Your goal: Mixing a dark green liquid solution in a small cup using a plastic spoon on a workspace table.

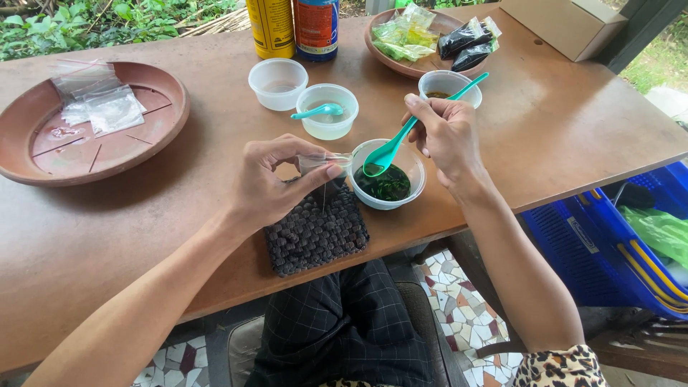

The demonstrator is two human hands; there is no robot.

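Left hand point(269, 183) pinches a small clear plastic bag point(324, 163) open-mouthed above a dark woven mat point(319, 231) on the brown wooden table point(559, 122); right hand point(446, 136) is closed on a teal plastic spoon point(401, 140), its bowl over the clear plastic cup of dark green plant matter point(388, 183). Close behind stand three more clear cups, one point(327, 111) holding a second teal spoon point(319, 111). Further back sit two round brown trays: left one point(93, 122) with clear bags, far one point(416, 68) with filled packets.

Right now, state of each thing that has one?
left hand: grip pinching small clear bag, held open
right hand: grip on teal spoon, bowl down
tub of dark green bits: partly filled
second teal spoon: resting in tub
empty tub: empty
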